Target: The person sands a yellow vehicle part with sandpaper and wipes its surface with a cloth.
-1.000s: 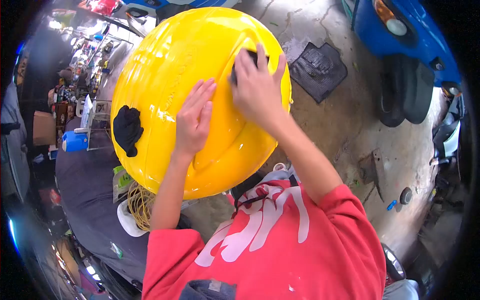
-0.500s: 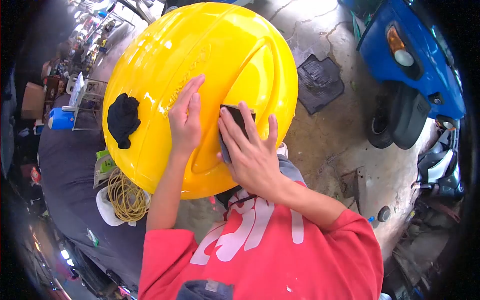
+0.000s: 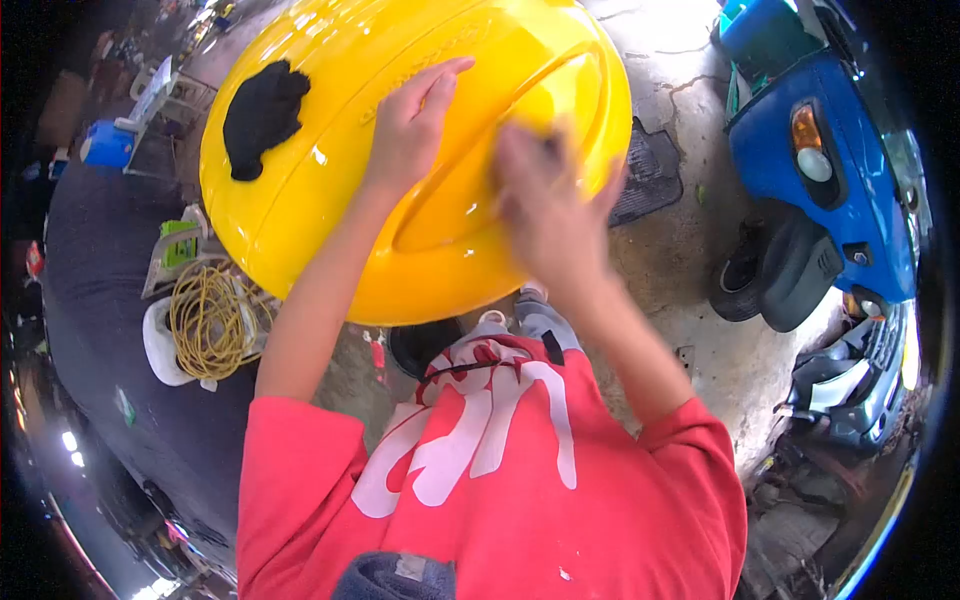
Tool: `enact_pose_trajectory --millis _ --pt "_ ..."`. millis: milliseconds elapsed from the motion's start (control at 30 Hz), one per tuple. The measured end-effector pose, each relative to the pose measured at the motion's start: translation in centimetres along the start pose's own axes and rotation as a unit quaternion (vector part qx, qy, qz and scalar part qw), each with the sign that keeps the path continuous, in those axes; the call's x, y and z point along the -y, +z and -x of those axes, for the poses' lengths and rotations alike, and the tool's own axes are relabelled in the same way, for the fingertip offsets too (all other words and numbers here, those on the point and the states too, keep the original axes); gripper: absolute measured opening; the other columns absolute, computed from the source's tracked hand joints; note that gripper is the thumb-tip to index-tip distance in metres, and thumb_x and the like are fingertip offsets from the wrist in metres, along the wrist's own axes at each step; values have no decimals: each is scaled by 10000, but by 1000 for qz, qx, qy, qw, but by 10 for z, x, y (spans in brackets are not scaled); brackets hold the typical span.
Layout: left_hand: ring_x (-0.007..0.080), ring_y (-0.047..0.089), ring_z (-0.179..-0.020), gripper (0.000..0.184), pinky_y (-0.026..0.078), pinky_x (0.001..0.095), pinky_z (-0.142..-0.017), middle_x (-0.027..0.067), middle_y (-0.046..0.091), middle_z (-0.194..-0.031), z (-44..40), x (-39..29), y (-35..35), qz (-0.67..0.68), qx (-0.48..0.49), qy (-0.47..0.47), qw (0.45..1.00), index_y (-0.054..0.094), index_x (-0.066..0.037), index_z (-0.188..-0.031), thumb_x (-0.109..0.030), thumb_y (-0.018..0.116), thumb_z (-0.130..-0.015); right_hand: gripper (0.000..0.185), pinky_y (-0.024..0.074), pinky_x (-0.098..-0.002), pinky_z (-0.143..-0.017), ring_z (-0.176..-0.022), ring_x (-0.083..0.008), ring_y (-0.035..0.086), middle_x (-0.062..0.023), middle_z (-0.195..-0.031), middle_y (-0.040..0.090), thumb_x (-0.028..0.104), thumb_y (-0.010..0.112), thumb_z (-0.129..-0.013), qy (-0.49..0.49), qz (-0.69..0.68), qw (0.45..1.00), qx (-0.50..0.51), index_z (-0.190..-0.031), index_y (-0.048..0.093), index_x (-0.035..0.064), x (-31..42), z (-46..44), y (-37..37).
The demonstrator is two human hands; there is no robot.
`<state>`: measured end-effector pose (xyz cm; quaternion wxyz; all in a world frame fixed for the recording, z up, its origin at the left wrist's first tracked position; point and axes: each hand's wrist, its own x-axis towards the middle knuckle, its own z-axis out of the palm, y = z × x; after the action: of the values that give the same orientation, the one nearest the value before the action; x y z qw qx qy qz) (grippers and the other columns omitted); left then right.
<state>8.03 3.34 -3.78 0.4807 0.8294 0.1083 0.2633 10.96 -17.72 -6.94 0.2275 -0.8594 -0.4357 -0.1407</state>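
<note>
A large glossy yellow moulded shell (image 3: 300,215) with raised lettering and a curved recess fills the area before me. My left hand (image 3: 415,125) lies on it near the lettering, fingers stretched out and held together, with nothing in them. Over the recess, my right hand (image 3: 550,195) is smeared by motion. A dark flat pad (image 3: 552,148) shows only in small part past its fingers; the rest is hidden under the hand. To the left, a bunched black cloth (image 3: 265,118) lies on the shell, apart from both hands.
A coiled yellow cord (image 3: 212,320) sits on a white container (image 3: 165,345) at left, beside a dark covered surface (image 3: 100,290). A blue jug (image 3: 107,145) stands behind. At right are a blue vehicle panel (image 3: 840,150) with a lamp, and a dark mat (image 3: 648,170) on the floor.
My right hand has slid up and to the right over the recess and is now blurred. My left hand has shifted up and right in view. The view itself has tilted, so the shell sits higher.
</note>
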Motion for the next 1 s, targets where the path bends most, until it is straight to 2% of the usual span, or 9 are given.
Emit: enact_pose_trajectory --millis 167,300,400,433,500,533,633,767,1000 --pt "148 604 -1232 388 401 283 -1100 78 699 -1285 2 3 -6 4 22 -34 999 675 4 -1282 -257 481 -1068 535 27 -773 -1118 -1511 -276 332 7 -1549 489 268 587 -945 17 46 998 -31 -1463 518 155 -26 -26 3" --pt "141 608 -1225 346 417 289 -1088 76 706 -1278 38 -12 -24 3 -33 -5 999 682 -20 -1278 -229 528 -1049 632 -11 -744 -1133 -1509 -268 338 14 -1550 493 204 625 -904 -148 -80 985 41 -1518 476 200 43 34 -2" --pt "165 615 -1227 319 426 299 -1079 83 706 -1282 89 -23 -58 -96 -79 -13 992 687 -41 -1275 -207 576 -1025 553 2 -757 -1133 -1494 -284 363 -26 -1520 528 244 569 -955 -101 67 992 -27 -1503 494 231 -35 -16 8" --pt "194 623 -1226 316 434 316 -1078 91 706 -1279 106 -25 -67 -133 -107 -19 985 692 -45 -1265 -204 592 -1012 489 34 -767 -1125 -1475 -318 390 -71 -1507 539 276 482 -1019 48 -2 995 86 -1504 484 211 -66 -47 -7" --pt "224 630 -1225 312 442 333 -1077 99 706 -1276 136 -28 -75 -165 -153 -22 974 698 -49 -1256 -202 607 -999 420 322 -663 -1088 -1375 -330 502 -95 -1466 564 238 470 -1030 9 165 986 0 -1427 548 124 -130 -69 -26" --pt "265 601 -1264 335 422 371 -1103 105 678 -1322 151 -25 -73 -262 -162 -17 951 688 -57 -1274 -216 626 -985 417 350 -572 -1101 -1355 -322 517 -124 -1442 580 243 461 -1041 21 128 991 -26 -1421 557 100 -155 -77 -36" --pt "373 405 -1445 540 302 551 -1179 128 482 -1546 178 -40 -11 -479 -144 -64 864 580 -112 -1426 -340 669 -945 431 365 -354 -1125 -1330 -293 529 -183 -1418 595 238 426 -1072 111 -282 952 -45 -1409 571 11 -197 -94 -50" --pt "445 168 -1538 851 165 709 -1165 173 203 -1678 148 -70 124 -419 -203 -115 877 387 -90 -1560 -534 662 -888 451 324 -357 -1160 -1369 -264 497 -171 -1458 569 221 412 -1080 62 -363 930 -11 -1410 550 -53 -205 -90 -40" --pt "432 205 -1530 749 156 732 -1150 148 246 -1667 72 -79 225 -392 -243 -144 875 482 -100 -1498 -493 677 -890 441 256 -422 -1210 -1472 -326 391 -175 -1511 522 162 433 -1051 -149 -324 930 91 -1439 533 -21 -177 -110 -41"
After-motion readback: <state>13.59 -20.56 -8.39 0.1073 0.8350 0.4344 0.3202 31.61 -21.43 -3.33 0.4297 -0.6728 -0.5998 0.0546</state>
